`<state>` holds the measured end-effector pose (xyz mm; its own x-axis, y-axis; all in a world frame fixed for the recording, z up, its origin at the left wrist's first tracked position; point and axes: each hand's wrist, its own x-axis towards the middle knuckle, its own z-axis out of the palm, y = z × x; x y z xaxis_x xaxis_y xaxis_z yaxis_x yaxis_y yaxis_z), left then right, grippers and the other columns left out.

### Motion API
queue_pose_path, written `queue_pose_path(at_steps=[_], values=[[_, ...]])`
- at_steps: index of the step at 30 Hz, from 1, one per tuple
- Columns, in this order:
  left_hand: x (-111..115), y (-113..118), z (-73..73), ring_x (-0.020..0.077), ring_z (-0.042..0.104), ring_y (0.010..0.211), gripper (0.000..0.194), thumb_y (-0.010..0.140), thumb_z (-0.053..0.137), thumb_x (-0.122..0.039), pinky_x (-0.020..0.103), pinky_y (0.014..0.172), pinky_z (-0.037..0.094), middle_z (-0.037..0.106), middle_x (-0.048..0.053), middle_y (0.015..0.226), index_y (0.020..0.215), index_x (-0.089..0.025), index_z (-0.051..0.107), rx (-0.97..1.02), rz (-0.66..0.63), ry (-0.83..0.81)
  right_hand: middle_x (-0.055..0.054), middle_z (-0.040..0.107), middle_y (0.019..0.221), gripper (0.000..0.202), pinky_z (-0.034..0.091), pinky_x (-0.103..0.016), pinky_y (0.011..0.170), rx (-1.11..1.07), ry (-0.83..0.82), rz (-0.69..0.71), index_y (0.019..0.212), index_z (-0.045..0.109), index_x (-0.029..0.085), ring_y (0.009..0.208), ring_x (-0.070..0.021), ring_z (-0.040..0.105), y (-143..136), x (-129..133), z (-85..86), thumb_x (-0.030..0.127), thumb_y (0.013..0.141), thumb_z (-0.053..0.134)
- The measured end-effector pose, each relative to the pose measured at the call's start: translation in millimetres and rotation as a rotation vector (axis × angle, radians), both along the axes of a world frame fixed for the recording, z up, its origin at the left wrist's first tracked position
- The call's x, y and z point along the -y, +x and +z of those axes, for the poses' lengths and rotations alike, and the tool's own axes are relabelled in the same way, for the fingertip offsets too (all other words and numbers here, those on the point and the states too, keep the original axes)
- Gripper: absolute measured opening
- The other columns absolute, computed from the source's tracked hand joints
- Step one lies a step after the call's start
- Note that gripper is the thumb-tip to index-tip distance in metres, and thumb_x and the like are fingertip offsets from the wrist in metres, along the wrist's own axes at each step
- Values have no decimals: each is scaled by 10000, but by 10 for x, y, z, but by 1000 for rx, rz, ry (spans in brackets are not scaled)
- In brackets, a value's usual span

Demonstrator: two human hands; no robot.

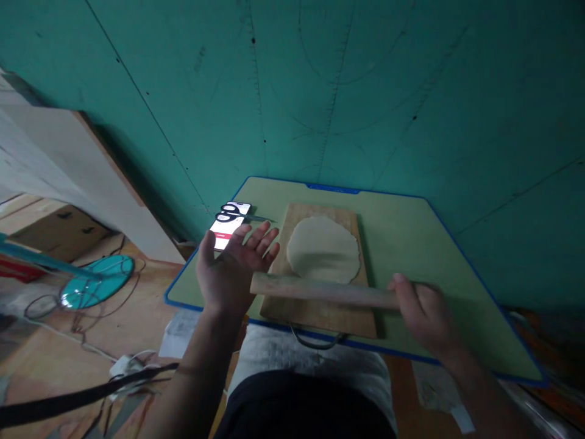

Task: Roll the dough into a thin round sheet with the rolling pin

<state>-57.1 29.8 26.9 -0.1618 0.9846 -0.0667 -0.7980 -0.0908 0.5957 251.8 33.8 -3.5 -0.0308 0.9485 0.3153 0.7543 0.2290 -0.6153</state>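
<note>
A flat, roundish sheet of dough [323, 247] lies on a wooden cutting board [315, 314]. Across the board, over the near edge of the dough, runs a wooden rolling pin [320, 289]. My right hand [425, 311] is wrapped round the pin's right end. To the left of the pin's other end, my left hand [235, 268] is turned palm up with its fingers spread and nothing in it. Whether the pin presses on the dough or hovers just above it, I cannot tell.
Black-handled scissors [233, 212] lie across a lit phone [223, 235] at the back left of the blue-edged table [411, 244]. A green wall [292, 91] rises behind. Cables, a power strip [125, 369] and a round turquoise base [98, 281] are on the floor at left.
</note>
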Motion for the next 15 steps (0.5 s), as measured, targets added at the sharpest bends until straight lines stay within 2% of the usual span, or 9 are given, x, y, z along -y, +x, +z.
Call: queue_pose_path(at_steps=[2,6,9,11,13,15], values=[[6,-9,3,275,718,1026,478,908,451,-617,431,892,573,775,96,1020,834,-219,704,-46,13,-7,-131,696,555,592,528,-363,609,-5,-37,4,552,619,261,588,-272,698,-18,-13,53,657,925,384],[31,-32,26,260,715,1001,420,917,479,-575,439,926,556,778,76,990,839,-235,713,-192,5,22,-122,653,503,587,500,-353,547,-78,-84,-89,529,590,287,532,-260,661,-40,-54,108,611,937,319],[46,-94,-6,261,721,934,350,903,545,-511,440,911,554,777,79,945,840,-217,726,-386,-37,53,-140,668,530,558,496,-356,598,11,-65,-85,498,537,296,588,-271,676,-54,-107,71,616,914,347],[78,-172,-64,253,715,889,294,876,603,-460,402,855,557,770,79,903,834,-202,735,-633,25,72,-150,680,546,558,482,-352,611,61,-69,-87,485,505,292,617,-276,686,-55,-142,28,621,903,333],[156,-265,-132,230,694,838,237,859,639,-401,340,773,544,753,68,855,861,-192,751,-1001,140,72,-148,664,525,561,458,-347,588,67,-91,-114,485,489,288,604,-277,681,-41,-170,-8,624,895,306],[286,-336,-187,192,658,735,223,878,615,-336,287,669,512,715,51,783,939,-184,766,-1389,170,85,-134,631,492,555,433,-348,560,44,-119,-155,502,504,283,574,-276,665,-13,-186,-31,631,882,300]])
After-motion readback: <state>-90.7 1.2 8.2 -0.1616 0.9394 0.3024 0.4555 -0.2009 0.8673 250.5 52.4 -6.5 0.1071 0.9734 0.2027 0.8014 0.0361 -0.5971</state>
